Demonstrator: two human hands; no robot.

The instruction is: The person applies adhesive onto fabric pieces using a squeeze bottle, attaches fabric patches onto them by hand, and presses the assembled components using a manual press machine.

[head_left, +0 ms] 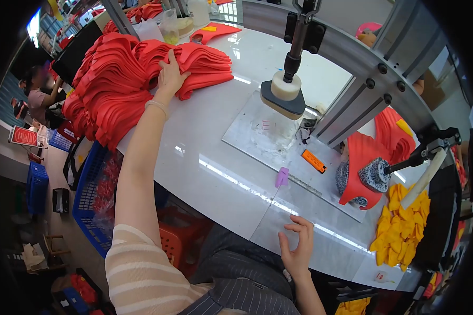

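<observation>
- L hand [172, 77] is on the red pieces [108, 79], at the far L of the white table [189, 147]; thumb apart from the fingers, tips against the stack. Can't tell if they pinch a piece or just rest.
- R hand [298, 245] is bare, near the front table edge; fingers loosely bent, thumb apart, nothing held.
- Poss. trouble: pieces lie tight on each other, so a grab could bring up more than one, or drag neighbours w/ it.
- The stack looks high & uneven – a hard tug could make it slump toward the edge, w/ the blue crate [85, 205] below.
- An orange tool [314, 161], prob. a cutter, lies loose on the worktop; a sleeve or dragged piece might catch it. Blade pos. can't be made out.
- Look of the pieces: bright red, matte, thin, curved; edges fan in wavy layers, approx. two bunches side by side. Prob. soft & bendy.
- One more red piece [359, 165] wraps around a speckled form [374, 175] at R, near the yellow pieces [402, 226].
</observation>
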